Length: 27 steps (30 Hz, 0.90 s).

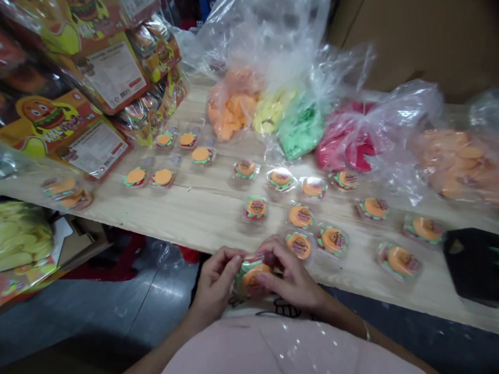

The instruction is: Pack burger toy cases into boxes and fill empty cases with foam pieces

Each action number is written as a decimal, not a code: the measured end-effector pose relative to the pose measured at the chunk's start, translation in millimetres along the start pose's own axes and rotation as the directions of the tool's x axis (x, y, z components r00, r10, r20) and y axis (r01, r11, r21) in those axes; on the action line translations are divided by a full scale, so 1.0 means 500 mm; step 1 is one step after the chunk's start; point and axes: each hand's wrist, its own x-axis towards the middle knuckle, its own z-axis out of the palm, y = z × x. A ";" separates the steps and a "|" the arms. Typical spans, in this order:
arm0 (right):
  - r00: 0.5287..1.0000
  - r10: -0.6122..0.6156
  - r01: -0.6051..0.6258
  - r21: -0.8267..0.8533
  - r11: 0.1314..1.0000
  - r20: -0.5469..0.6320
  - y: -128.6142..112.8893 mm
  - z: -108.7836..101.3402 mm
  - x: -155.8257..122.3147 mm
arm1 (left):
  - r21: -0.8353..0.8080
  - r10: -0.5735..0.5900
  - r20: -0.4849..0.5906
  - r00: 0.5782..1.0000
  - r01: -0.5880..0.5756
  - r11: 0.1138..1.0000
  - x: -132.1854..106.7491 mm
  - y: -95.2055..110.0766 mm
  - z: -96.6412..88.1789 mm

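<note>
My left hand [215, 280] and my right hand [292, 278] meet just below the front edge of a wooden table [208, 212]. Both are closed around one small burger-shaped candy in a clear wrapper [251, 275], fingers pinching its sides. Several more wrapped burger candies lie scattered on the table, the nearest one [299, 244] just above my right hand, another [332, 239] beside it.
Clear plastic bags hold orange [231, 105], yellow [270, 111], green [300, 127] and red [346, 140] pieces at the back. Printed burger-candy boxes [56, 118] are stacked at the left. A black object [481, 265] lies at the right edge. Another bag of orange pieces [462, 166] sits far right.
</note>
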 end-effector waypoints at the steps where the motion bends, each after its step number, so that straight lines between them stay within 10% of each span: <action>1: 1.000 0.009 -0.009 -0.013 1.000 -0.012 0.003 0.011 0.004 | -0.006 0.000 -0.051 0.999 0.000 1.000 0.002 -0.001 -0.003; 11: 0.930 0.357 -0.357 0.017 0.934 -0.091 0.065 0.083 -0.022 | -0.394 -0.456 -0.073 0.887 0.395 0.830 -0.017 -0.049 -0.022; 21: 0.761 0.634 -0.544 0.394 0.741 -0.141 0.086 0.101 -0.064 | -0.414 -0.398 -0.157 0.904 0.305 0.858 0.040 -0.142 0.005; 27: 0.812 0.561 -0.535 0.179 0.826 -0.160 0.099 0.086 -0.070 | -0.410 -0.412 0.038 0.911 0.390 0.825 0.026 -0.137 -0.022</action>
